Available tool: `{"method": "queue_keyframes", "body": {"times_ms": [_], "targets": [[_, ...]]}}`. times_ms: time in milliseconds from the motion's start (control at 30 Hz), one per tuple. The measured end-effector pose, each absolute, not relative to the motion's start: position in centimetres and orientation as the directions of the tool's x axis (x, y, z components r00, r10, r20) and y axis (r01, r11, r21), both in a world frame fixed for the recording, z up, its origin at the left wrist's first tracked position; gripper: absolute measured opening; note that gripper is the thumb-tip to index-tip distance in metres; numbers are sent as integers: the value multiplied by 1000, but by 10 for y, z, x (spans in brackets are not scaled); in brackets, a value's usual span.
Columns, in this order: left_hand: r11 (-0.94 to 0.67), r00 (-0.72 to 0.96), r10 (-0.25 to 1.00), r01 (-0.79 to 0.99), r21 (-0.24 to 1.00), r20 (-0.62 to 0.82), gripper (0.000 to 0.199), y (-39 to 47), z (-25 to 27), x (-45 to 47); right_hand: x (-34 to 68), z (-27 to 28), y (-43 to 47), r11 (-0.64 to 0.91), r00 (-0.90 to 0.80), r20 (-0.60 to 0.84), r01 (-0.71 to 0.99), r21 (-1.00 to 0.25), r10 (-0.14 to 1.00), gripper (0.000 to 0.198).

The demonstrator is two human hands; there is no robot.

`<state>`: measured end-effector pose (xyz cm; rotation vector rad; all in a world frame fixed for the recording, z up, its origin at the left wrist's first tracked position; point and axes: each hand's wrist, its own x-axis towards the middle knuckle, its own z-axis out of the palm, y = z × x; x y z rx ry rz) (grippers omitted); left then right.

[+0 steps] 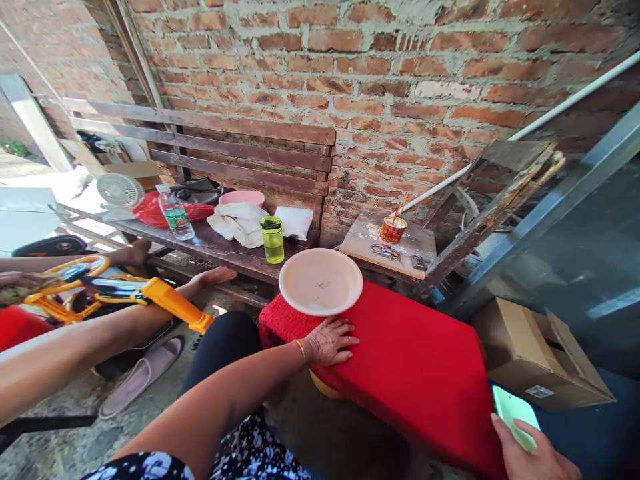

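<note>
My left hand (329,341) lies flat on a red cloth (410,360) that covers a low table, its fingers spread just in front of a pale pink basin (320,281). A gold bracelet circles that wrist. The basin stands upright on the cloth's far left part and holds only a few small dark specks. At the lower right edge of the picture, my right hand (537,453) is closed around a mint-green phone (516,417), beside the cloth's right end. Part of the right hand is cut off by the frame.
A wooden bench (225,257) bears a green bottle (273,240), a water bottle (175,215), a white cloth (237,223) and a small fan (119,191). Another person's leg (100,333) and an orange toy (173,303) are at left. A cardboard box (530,353) stands right.
</note>
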<state>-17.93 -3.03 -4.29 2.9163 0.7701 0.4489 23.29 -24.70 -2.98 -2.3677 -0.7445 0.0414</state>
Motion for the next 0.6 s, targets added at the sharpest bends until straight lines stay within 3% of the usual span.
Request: {"method": "queue_keyframes", "body": {"times_ms": [167,333,467,600], "targets": [[-859,822,512,477,187,249,44,-30,-44,-178,118,-25,-202,-267,583,327,708,-654,744,57],[-858,822,513,480,182,247,44,-30,-43,-178,32,-39,-178,47,238,414,820,-571,879,53],[-868,826,497,469,166,266,43,-31,-42,-179,33,-47,-177,51,198,385,835,-548,901,52],[-871,825,491,465,158,279,42,-30,-42,-179,82,-42,-187,-122,372,325,799,-589,869,64]]}}
